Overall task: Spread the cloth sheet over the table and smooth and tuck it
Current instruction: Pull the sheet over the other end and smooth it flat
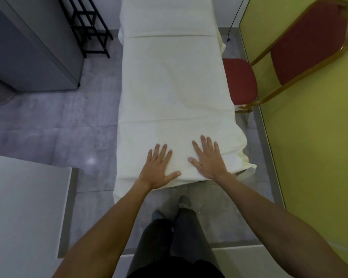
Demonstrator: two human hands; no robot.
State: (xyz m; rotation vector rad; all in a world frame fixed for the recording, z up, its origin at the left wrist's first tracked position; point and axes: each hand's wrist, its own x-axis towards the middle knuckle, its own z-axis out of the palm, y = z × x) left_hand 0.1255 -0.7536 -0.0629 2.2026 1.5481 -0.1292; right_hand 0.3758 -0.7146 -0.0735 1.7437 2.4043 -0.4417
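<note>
Hands: left hand point(157, 169) and right hand point(208, 160) flat, fingers spread, pressing the cloth sheet point(173, 87)
Axis: sheet runs lengthwise toward frame top; both equally near its bottom edge

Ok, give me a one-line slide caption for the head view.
Left hand and right hand press flat on the near end of the cream sheet.
</note>
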